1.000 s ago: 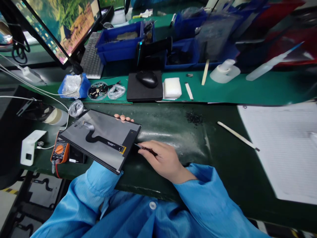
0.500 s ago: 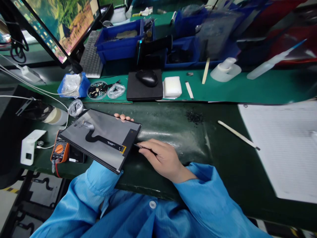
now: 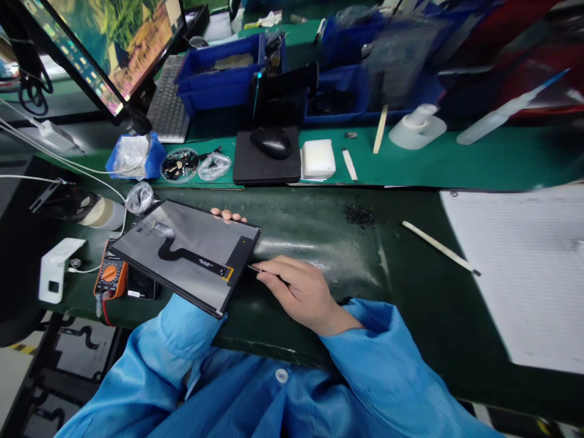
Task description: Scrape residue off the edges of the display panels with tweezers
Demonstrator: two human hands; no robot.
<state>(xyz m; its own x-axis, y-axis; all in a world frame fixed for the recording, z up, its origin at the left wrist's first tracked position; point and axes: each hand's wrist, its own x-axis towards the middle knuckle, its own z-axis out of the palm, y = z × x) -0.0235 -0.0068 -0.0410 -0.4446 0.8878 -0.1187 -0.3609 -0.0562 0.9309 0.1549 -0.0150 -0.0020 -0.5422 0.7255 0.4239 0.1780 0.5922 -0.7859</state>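
A tablet-sized display panel (image 3: 201,234), its grey back up and a black ribbon cable (image 3: 196,258) across it, is held tilted above the bench. Only the fingertips of my left hand (image 3: 228,215) show, curled over its far edge; the palm is hidden beneath the panel. My right hand (image 3: 296,289) pinches a thin dark tool, perhaps tweezers (image 3: 255,268), whose tip is at the panel's right edge. Whether the tip touches the panel I cannot tell.
An orange multimeter (image 3: 111,272) and a dark phone-like device (image 3: 141,285) lie left of the panel. Black scraps (image 3: 359,215), a white stick (image 3: 440,248) and lined paper (image 3: 533,274) are to the right. Behind are a mouse (image 3: 271,143), white pads (image 3: 318,159) and blue bins (image 3: 221,76).
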